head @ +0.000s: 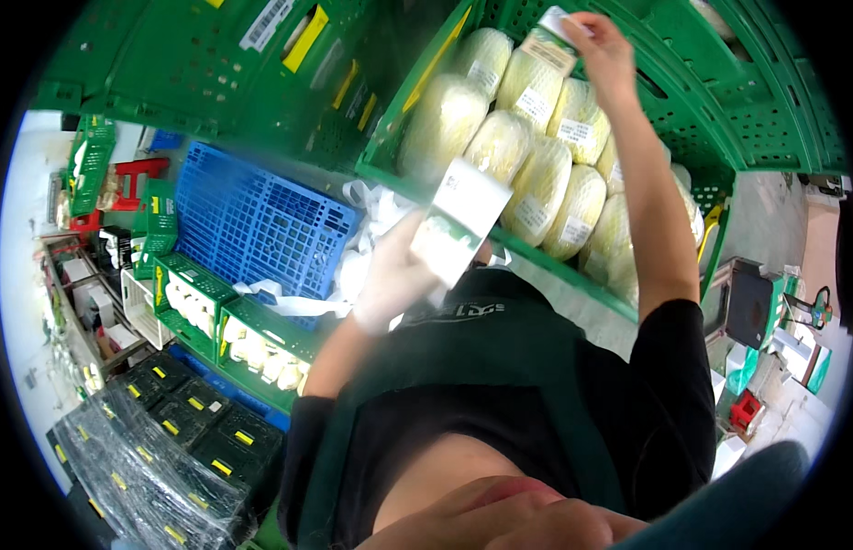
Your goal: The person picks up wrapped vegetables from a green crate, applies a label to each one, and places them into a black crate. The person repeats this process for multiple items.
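Observation:
My left hand (392, 271), in what looks like a white glove and blurred, holds printed labels (461, 213) in white, green and pale tones in front of my chest. My bare right hand (602, 51) pinches a label (554, 41) at the far side of a green plastic crate (571, 265), over a wrapped napa cabbage (530, 89). Several napa cabbages in clear film and netting lie in rows in this crate, such as one near its close edge (540, 185). Many bear white printed stickers. My right forearm hides part of the rows.
Stacked green crates (172, 75) rise at the upper left. A blue plastic pallet (261, 220) stands beside a heap of white backing strip (375, 213). Lower left are green crates of pale produce (265, 350) and film-wrapped dark crates (144, 447). A dark-screened device (750, 302) stands at right.

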`<action>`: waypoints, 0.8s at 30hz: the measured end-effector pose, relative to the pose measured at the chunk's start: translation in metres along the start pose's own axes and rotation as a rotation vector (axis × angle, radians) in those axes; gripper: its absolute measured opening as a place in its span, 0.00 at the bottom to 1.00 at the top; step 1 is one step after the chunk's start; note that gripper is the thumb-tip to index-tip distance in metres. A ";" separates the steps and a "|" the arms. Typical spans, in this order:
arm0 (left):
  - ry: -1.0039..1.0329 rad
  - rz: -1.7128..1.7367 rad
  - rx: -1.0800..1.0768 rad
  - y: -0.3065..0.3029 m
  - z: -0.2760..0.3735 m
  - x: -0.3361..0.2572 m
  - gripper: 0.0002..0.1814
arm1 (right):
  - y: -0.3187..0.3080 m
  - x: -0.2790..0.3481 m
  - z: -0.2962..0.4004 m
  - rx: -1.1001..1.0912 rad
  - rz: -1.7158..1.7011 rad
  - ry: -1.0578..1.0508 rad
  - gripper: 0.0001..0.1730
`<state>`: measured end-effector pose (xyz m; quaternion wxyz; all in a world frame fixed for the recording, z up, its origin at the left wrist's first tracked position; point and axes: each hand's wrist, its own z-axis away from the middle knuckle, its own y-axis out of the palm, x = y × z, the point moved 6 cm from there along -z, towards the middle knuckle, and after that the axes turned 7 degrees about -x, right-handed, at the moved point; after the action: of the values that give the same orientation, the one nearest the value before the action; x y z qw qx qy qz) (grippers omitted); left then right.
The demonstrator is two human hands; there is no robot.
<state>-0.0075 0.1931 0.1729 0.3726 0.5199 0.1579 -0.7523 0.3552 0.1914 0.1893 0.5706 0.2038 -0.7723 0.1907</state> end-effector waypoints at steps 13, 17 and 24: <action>0.146 0.055 -0.289 0.000 -0.009 -0.022 0.26 | 0.068 -0.088 -0.026 0.120 1.007 -0.427 0.34; 0.097 0.192 -0.266 0.006 -0.027 -0.021 0.25 | 0.055 -0.109 0.031 0.416 1.161 -0.505 0.33; 0.165 0.143 -0.168 0.016 -0.021 -0.022 0.24 | 0.055 0.088 0.093 0.761 0.292 -0.131 0.23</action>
<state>0.0223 0.2044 0.1868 0.4534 0.5569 0.2131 -0.6625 0.2275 0.1804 0.2443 0.3712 0.3001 -0.7021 0.5284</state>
